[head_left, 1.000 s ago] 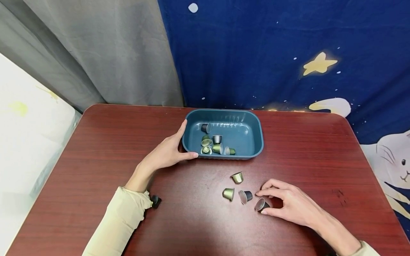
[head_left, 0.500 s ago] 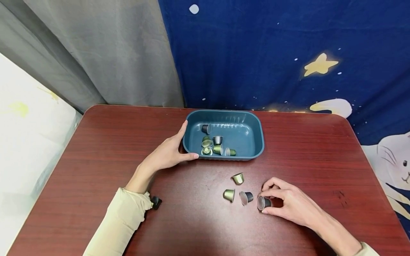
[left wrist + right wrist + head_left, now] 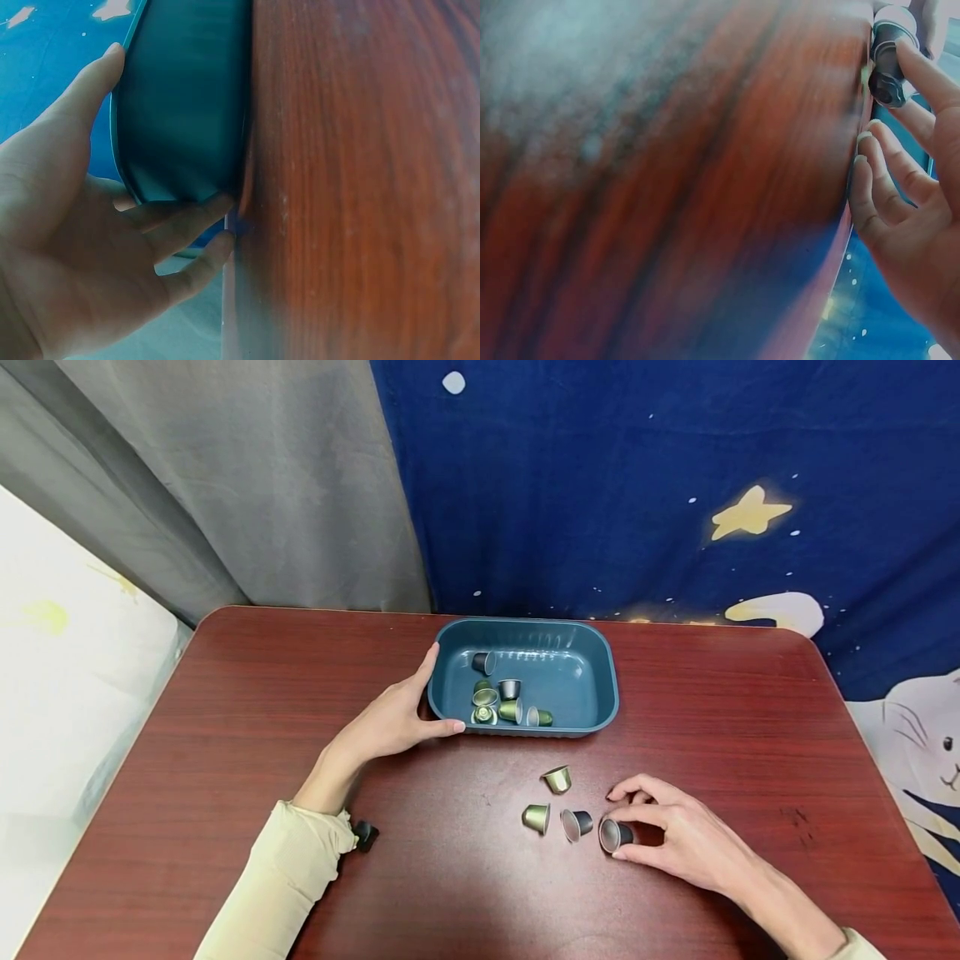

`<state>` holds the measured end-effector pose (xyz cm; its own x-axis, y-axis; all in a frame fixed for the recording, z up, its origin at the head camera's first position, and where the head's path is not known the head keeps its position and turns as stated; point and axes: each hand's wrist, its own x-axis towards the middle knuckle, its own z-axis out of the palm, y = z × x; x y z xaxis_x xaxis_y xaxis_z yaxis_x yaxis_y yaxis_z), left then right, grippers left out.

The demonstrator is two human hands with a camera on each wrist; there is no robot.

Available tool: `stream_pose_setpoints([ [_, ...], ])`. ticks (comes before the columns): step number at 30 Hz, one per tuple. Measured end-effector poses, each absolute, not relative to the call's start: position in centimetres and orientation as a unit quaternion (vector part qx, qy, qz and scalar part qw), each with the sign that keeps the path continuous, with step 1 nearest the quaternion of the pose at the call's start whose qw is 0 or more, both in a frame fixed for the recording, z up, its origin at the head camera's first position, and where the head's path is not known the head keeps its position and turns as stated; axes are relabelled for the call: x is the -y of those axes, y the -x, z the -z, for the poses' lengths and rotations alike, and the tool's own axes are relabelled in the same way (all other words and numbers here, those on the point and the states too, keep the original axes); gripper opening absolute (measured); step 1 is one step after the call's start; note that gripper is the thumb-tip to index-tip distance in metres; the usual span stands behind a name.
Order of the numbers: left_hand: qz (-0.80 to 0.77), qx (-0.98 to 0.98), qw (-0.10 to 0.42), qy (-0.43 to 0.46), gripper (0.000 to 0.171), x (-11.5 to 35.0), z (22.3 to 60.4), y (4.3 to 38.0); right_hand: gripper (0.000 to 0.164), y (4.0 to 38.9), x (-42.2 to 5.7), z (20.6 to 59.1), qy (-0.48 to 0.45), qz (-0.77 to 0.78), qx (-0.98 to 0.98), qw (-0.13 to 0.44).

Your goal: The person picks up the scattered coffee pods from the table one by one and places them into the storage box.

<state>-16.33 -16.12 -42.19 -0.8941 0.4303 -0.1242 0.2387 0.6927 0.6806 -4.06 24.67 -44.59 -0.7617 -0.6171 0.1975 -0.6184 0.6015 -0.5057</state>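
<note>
My left hand (image 3: pixel 390 718) holds the left end of a blue plastic bin (image 3: pixel 609 681), thumb at the front rim and fingers against the outer side. In the left wrist view, the fingers (image 3: pixel 191 225) lie low along the bin's wall. My right hand (image 3: pixel 682 831) pinches a dark coffee capsule (image 3: pixel 615 836) between thumb and index finger, close over the table, its pale lid facing left. Just left of it lies another dark capsule (image 3: pixel 577 825). Two green capsules, one front left (image 3: pixel 536 817) and one farther back (image 3: pixel 557 778), lie nearby.
Several green and dark capsules lie inside the bin, mostly at its front left, such as a green capsule (image 3: pixel 510 710). The reddish-brown table (image 3: pixel 712 693) ends at a grey curtain (image 3: pixel 315 485) and a blue starry cloth (image 3: pixel 562 485) behind.
The dark capsule at my right fingertips has turned from tilted to nearly level and shifted slightly. My right hand has closed its pinch on it. The left hand and bin stay put.
</note>
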Motion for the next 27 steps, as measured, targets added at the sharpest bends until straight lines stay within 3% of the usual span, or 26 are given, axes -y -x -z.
stream_pose_setpoints([
  [9, -0.344, -0.911, 0.138, -0.18, 0.119, 16.1, 42.2, 16.3, 0.036, 4.5, -24.8, 44.1, -0.365, -0.275, 0.889, 0.039],
  [27, -0.346, -0.91, 0.141, -0.178, 0.119, 16.1, 42.2, 16.3, 0.036, 5.1, -25.4, 42.8, -0.355, -0.259, 0.897, 0.035],
])
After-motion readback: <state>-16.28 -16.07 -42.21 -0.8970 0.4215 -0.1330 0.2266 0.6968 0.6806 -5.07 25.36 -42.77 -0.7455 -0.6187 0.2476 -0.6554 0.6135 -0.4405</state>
